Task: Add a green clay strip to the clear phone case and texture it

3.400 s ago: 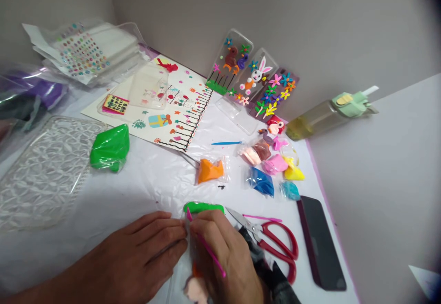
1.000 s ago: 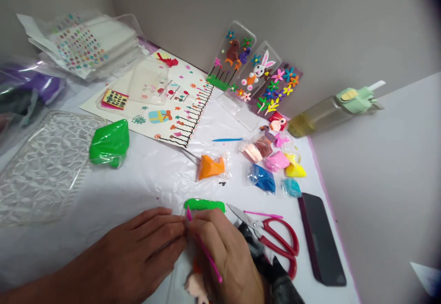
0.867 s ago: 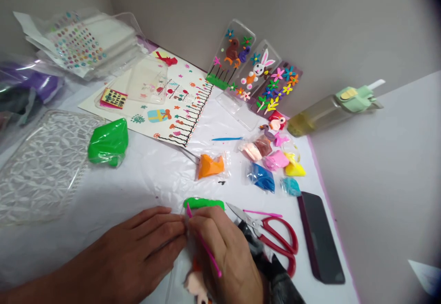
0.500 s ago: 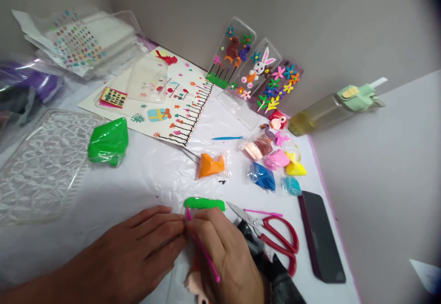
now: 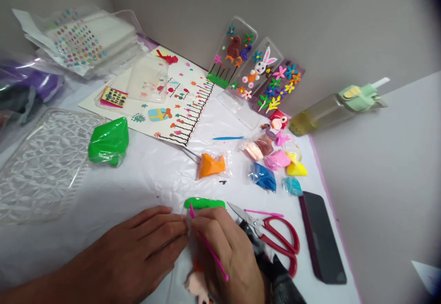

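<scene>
My right hand (image 5: 229,249) is closed around a thin pink modelling tool (image 5: 217,261), whose pointed tip sits by a strip of green clay (image 5: 206,202). That strip lies along the top end of a clear phone case (image 5: 176,282). On the lower part of the case is a peach clay figure (image 5: 197,284), partly covered by my right hand. My left hand (image 5: 148,244) lies flat with fingers stretched out, fingertips at the left side of the case. Its thumb is hidden.
Red-handled scissors (image 5: 255,223) and a black phone (image 5: 324,239) lie to the right. Bagged orange clay (image 5: 211,165), blue clay (image 5: 263,176) and green clay (image 5: 109,142) sit ahead. Decorated cases (image 5: 260,70) lean on the wall, near a bottle (image 5: 324,113).
My right hand and the pink tool have shifted slightly to the right, and the tool's tip has moved along the green strip. My left hand stays in place.
</scene>
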Demonstrator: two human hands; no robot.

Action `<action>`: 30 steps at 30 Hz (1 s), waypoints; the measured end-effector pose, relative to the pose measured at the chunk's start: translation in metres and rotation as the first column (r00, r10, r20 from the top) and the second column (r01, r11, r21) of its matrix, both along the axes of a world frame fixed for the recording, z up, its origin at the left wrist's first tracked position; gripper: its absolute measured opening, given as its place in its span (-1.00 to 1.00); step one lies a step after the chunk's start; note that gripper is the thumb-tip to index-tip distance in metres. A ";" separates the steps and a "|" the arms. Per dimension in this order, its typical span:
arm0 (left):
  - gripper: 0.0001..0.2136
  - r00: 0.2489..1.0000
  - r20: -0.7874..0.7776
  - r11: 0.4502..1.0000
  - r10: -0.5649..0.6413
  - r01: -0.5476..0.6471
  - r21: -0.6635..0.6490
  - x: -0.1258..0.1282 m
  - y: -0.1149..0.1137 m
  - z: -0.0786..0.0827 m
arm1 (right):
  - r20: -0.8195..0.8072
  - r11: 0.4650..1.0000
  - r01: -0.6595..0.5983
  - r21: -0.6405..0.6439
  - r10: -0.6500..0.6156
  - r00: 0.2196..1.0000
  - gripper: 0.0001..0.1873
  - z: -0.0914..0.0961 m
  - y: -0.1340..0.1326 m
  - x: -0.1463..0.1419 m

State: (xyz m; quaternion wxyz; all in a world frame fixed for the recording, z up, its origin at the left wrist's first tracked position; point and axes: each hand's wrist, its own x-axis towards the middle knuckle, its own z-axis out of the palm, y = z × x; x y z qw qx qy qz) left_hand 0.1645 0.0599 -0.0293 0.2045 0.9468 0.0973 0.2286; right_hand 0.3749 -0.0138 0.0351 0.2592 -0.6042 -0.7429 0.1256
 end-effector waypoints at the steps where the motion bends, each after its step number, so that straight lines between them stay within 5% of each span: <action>1: -0.56 1.000 0.002 1.000 0.001 -0.001 -0.001 0.000 0.000 0.000 | 0.001 1.000 -0.003 -0.005 0.003 1.000 -0.90 0.000 0.000 0.000; 11: -0.53 1.000 -0.001 1.000 0.003 -0.003 -0.027 -0.002 0.002 0.003 | -0.055 0.994 0.007 -0.112 -0.014 0.998 -0.89 0.005 -0.001 0.001; 30: -0.56 1.000 -0.004 1.000 0.005 -0.005 -0.021 -0.001 0.000 0.005 | 0.084 0.998 -0.036 -0.047 0.040 0.996 -0.83 0.008 0.000 0.001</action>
